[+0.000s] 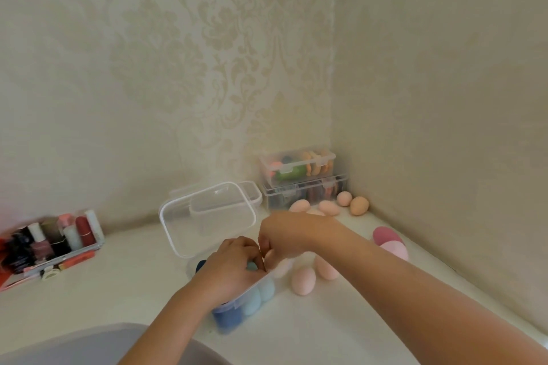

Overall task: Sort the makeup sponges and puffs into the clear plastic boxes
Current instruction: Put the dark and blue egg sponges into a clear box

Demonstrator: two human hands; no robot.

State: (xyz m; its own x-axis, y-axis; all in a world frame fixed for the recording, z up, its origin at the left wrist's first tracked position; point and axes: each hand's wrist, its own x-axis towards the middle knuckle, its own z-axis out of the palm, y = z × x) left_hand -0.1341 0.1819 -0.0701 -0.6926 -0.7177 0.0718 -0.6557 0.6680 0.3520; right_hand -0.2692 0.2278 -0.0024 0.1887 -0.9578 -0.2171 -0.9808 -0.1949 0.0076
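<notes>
1. Here, an open box [246, 310] stands near the middle of the desk [326, 329], with its lid [207, 216] tipped up on the far side.
2. Blue sponges [226, 318] lie inside it, dark at the near end and paler toward the right.
3. The left hand [234, 268] reaches into the box, its fingers curled over a teal sponge [252, 266] and gripping it.
4. The right hand [284, 238] hangs at the box's right rim, its fingers curled down against a pale sponge [278, 264]. This part is blurred, so I cannot tell whether they clamp it.
5. Two peach sponges [302, 280] stand on the desk just right of the box.
6. Several far sponges [329, 207] lie in the corner, beside two stacked boxes [296, 169] that are lidded and filled.
7. Two pink puffs [390, 244] rest against the right wall.
8. A tray [50, 246] of cosmetics sits at the far left.
</notes>
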